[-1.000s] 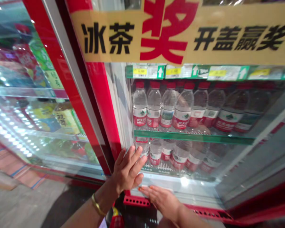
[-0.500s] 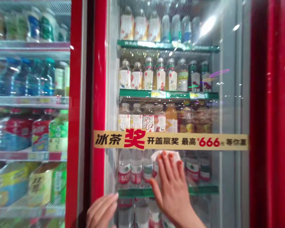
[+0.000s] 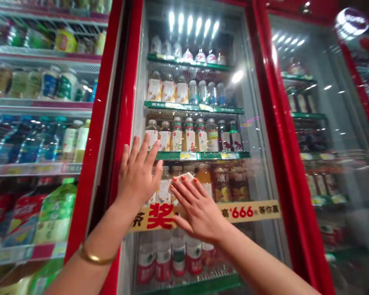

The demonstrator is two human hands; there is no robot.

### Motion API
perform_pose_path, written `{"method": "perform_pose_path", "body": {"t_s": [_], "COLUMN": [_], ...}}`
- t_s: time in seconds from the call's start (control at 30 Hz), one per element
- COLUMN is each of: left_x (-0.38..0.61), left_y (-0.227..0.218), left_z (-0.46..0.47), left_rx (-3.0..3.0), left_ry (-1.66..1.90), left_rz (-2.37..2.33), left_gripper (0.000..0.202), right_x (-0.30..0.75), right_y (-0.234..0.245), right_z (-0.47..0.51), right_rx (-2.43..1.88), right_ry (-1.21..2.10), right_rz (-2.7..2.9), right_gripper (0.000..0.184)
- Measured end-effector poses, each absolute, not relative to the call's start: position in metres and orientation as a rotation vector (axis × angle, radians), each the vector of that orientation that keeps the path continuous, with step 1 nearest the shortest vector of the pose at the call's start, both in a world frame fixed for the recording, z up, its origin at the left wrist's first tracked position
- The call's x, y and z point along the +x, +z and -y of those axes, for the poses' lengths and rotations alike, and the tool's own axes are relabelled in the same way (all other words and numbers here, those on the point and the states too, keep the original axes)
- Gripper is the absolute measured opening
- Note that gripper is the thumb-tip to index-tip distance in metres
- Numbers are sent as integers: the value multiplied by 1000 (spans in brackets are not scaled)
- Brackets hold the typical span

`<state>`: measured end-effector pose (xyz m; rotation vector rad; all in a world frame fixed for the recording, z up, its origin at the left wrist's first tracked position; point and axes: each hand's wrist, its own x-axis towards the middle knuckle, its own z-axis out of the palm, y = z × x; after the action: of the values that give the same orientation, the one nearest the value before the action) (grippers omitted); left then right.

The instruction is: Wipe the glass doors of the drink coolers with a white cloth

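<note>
The glass door [image 3: 258,180] of a red-framed drinks cooler is in front of me. My right hand [image 3: 199,209] lies flat on it, fingers stretched, pressing a folded white cloth [image 3: 187,176] against the glass. Most of the cloth is hidden under the fingers. A yellow strip with black and red characters [image 3: 255,211] crosses the door, and my right hand covers its middle. To the left, my left hand [image 3: 138,172] is spread with fingers apart at the door's left edge; whether its palm touches is hard to tell. It holds nothing.
Behind the glass, bottles [image 3: 189,137] stand on green-edged shelves [image 3: 203,155]. An open-fronted cooler with drink packs [image 3: 43,221] is on the left. Another glass-fronted cooler [image 3: 313,164] stands on the right. Lights reflect in the glass.
My right hand and the cloth have moved up the glass, from below the yellow strip to over and above it. My left hand has risen and spread. The view has tilted upward.
</note>
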<state>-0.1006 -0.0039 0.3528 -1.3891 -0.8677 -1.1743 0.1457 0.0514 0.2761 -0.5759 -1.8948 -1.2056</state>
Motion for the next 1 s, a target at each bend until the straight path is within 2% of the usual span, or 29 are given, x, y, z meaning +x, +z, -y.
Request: {"method": "perform_pose_path", "body": {"t_s": [0.1,0.2,0.3,0.37,0.47,0.57,0.67,0.8,0.87,0.93,1.0], "left_x": [-112,-122,-124,-123,-122,-121,-120,-122,-122,-122,-121], "left_y": [365,362,359,358,359,359,359,359,359,359,359], "left_z": [-7,-17,-19,-17,-15,-15,-15,-17,-17,-18,-18], "left_rx": [-1426,-1416,-1401,-1413,-1415,-1418,-1414,-1405,-1397,-1389,-1384], "left_ry": [-1002,-944,-937,-928,-918,-918,-917,-908,-909,-914,-925], "left_rz": [798,758,764,777,795,806,810,779,765,766,780], "left_gripper": [71,76,77,78,79,80,79,78,79,79,82], "right_x": [209,259,221,178,169,225,243,176,164,188,231], "right_y": [306,350,360,349,348,390,422,379,353,352,378], "right_z": [-63,-74,-69,-62,-58,-67,-73,-63,-61,-65,-73], "right_rx": [-859,-1078,-1012,-817,-604,-865,-963,-787,-643,-742,-956], "right_ry": [-953,-676,-758,-932,-1037,-782,-702,-892,-1094,-1054,-835], "right_rz": [1670,1274,1351,1684,1995,1591,1354,1672,1945,1881,1560], "right_gripper": [70,89,84,74,73,82,91,72,73,73,74]}}
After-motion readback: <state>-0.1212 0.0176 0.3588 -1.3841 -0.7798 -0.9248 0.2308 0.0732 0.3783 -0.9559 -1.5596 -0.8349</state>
